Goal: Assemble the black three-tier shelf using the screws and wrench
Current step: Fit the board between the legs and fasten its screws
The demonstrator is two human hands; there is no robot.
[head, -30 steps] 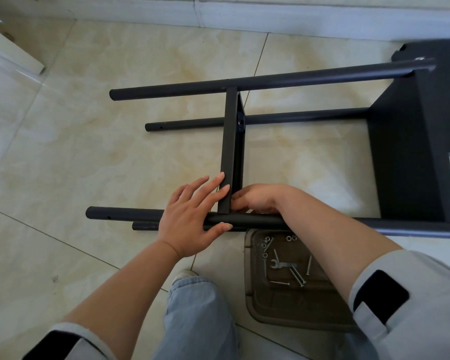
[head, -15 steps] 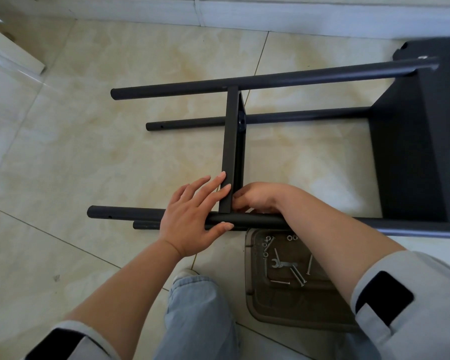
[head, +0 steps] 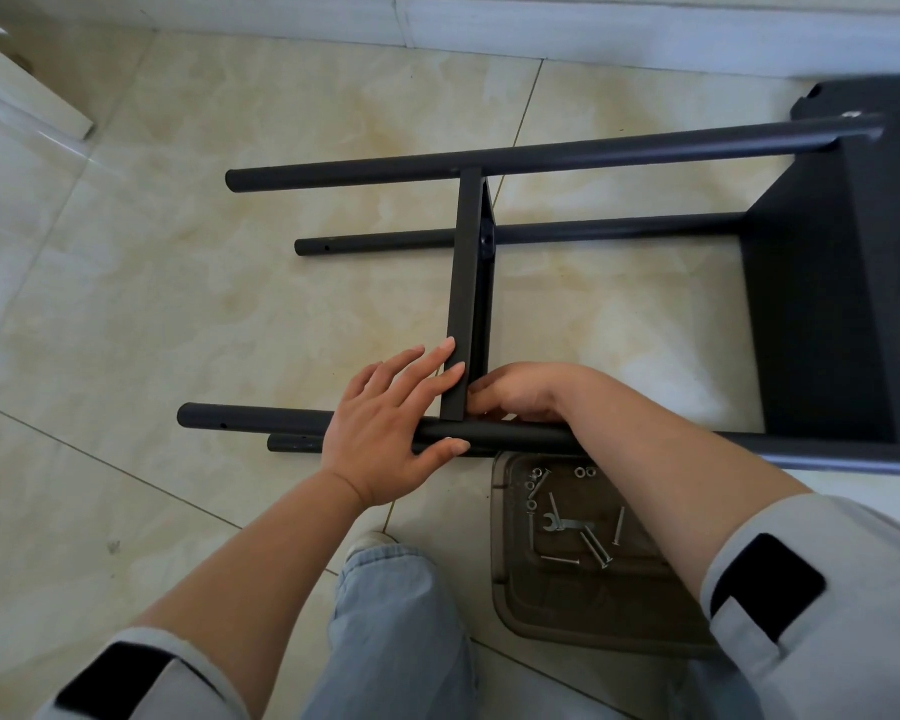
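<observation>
The black shelf frame lies on its side on the tiled floor. The middle shelf panel (head: 466, 283) stands on edge between the far pole (head: 541, 155) and the near pole (head: 510, 436). My left hand (head: 385, 433) rests across the near pole, with straight fingers pressed against the panel's left face and the thumb under the pole. My right hand (head: 520, 392) reaches over the pole to the panel's near corner with curled fingers; what they hold is hidden. A small wrench (head: 567, 523) and loose screws (head: 596, 550) lie in a brown tray (head: 567, 610).
An end shelf panel (head: 822, 314) joins the poles at the right. Two lower poles (head: 593, 232) (head: 292, 443) lie near the floor. Nuts (head: 585, 471) sit at the tray's far end. My knee in jeans (head: 396, 615) is beside the tray. A white wall base runs along the top.
</observation>
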